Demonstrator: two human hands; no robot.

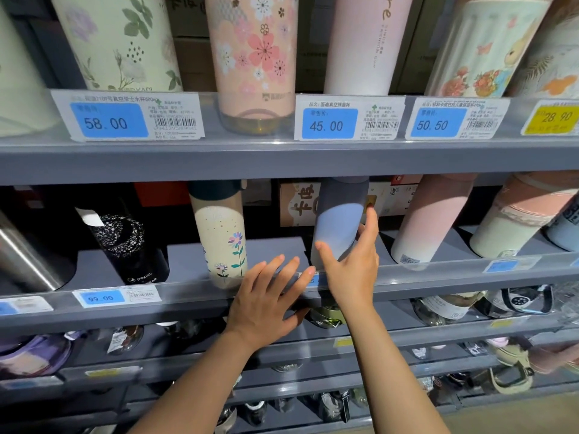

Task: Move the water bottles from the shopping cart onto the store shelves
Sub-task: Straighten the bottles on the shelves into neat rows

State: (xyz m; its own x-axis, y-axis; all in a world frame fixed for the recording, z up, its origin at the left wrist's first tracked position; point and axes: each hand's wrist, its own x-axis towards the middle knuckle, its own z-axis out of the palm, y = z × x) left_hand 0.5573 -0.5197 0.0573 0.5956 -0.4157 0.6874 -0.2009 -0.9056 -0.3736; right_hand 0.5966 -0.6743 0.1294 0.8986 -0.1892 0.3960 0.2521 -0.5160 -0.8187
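Right hand point(351, 264) cups blue bottle point(336, 227); left hand point(266, 296) beside.

Your two bare forearms rise from the bottom of the frame toward its centre, the left from the lower left, the right from the lower middle, converging as they go up. Your left hand point(266, 296) lies back-up just below centre, fingers straight and fanned, pointing up and to the right, thumb low on the right side. Your right hand point(354, 261) sits just right of centre, held edge-on, fingers extended upward, thumb spread to the left, palm facing left. Both wrists are nearly straight.
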